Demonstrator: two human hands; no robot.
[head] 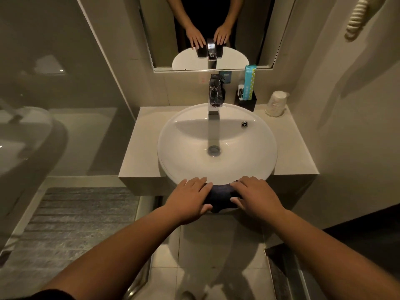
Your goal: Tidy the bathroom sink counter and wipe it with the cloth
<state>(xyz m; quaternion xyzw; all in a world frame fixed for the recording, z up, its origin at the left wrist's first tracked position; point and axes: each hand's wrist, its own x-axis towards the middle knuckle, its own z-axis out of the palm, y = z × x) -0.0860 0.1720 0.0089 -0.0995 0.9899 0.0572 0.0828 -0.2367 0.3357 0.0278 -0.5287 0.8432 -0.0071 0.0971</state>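
A dark cloth (221,197) hangs over the near rim of the round white sink (217,139). My left hand (190,198) lies flat on the cloth's left part and my right hand (254,197) on its right part, fingers pointing toward the basin. Both hands hide most of the cloth. The beige counter (140,148) surrounds the sink.
A chrome tap (213,98) stands behind the basin. At the back right are a black holder (246,101) with a teal box and small packets, and an upside-down paper cup (276,103). A mirror (216,29) hangs above. Glass partition on the left, wall on the right.
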